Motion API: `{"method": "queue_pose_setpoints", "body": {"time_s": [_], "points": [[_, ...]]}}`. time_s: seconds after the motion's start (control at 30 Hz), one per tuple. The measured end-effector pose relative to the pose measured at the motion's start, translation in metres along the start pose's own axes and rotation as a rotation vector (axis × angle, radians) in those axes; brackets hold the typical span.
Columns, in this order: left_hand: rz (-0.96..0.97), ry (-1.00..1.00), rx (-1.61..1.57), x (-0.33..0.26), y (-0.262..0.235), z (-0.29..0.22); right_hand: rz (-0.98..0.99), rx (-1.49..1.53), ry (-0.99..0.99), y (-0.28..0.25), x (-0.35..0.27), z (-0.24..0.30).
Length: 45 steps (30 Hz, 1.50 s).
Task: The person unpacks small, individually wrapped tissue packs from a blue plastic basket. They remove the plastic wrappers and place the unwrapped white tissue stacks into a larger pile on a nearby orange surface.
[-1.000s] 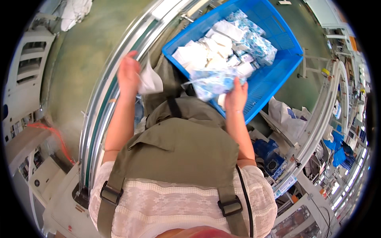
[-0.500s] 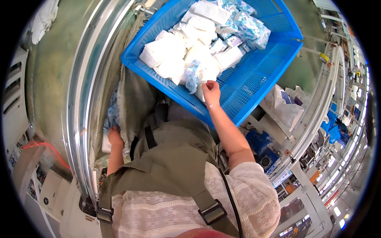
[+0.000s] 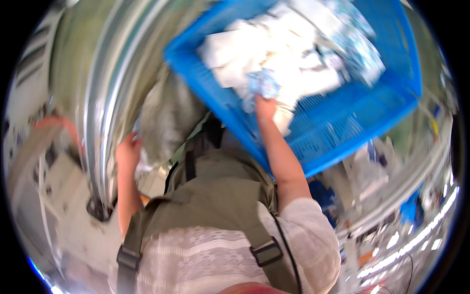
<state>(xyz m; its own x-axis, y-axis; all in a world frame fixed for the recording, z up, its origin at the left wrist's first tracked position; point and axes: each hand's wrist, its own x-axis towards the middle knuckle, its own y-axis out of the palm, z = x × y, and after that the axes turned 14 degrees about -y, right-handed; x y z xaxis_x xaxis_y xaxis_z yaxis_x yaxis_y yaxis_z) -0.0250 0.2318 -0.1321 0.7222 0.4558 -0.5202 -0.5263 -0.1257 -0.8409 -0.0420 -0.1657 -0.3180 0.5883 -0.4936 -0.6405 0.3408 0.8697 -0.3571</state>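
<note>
Right hand (image 3: 266, 107): inside the blue crate (image 3: 338, 127), above the near part of its heap. Fingers are bent and largely hidden behind a crumpled blue-patterned piece (image 3: 264, 84); contact is seen at the fingertips, but because of blur it cannot be told how far the fingers are parted or whether the piece is gripped.

Left hand (image 3: 128, 149): outside the crate, to its left and nearer the body. Fingers are curled; their spacing, and any hold, cannot be made out.

Handling note (judgement): the piece is best taken by a loose edge between thumb and fingertips, with light pressure, since it appears thin and easily creased. A clear lift over the crate's near wall is advised, so that neighbouring pieces are not dragged along.

Position: the blue-patterned piece is located just beyond the right hand's fingertips, on the heap's near side. White pieces (image 3: 240, 51) are heaped around it, toward the crate's left and middle; blue-patterned packs (image 3: 360, 54) are gathered toward its right. Left of the crate, a greyish-green cloth (image 3: 169, 112) is draped; farther left, a metal rail (image 3: 90, 98) is seen.
</note>
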Motion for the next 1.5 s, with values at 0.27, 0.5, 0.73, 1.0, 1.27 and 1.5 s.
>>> {"method": "queue_pose_setpoints", "body": {"time_s": [0.27, 0.5, 0.73, 1.0, 1.27, 1.5], "points": [[0.209, 0.649, -0.846, -0.097, -0.009, -0.091, 0.707, -0.068, -0.771, -0.01, -0.158, 0.128], [-0.733, 0.55, -0.628, -0.065, 0.012, -0.013, 1.062, 0.23, -1.16, 0.042, -0.179, 0.163], [0.304, -0.225, -0.006, 0.071, 0.218, 0.156, 0.23, 0.224, -1.081, 0.026, -0.135, 0.131], [0.114, 0.063, 0.413, -0.012, 0.032, 0.084, -0.321, -0.425, -0.68, -0.042, 0.106, -0.047], [0.202, 0.571, -0.873, -0.04, -0.047, -0.169, 0.006, -0.242, -0.388, -0.058, 0.232, -0.073], [0.315, 1.154, 0.176, -0.048, 0.057, -0.421, 0.308, -0.236, -0.224, -0.087, 0.081, -0.064]]}}
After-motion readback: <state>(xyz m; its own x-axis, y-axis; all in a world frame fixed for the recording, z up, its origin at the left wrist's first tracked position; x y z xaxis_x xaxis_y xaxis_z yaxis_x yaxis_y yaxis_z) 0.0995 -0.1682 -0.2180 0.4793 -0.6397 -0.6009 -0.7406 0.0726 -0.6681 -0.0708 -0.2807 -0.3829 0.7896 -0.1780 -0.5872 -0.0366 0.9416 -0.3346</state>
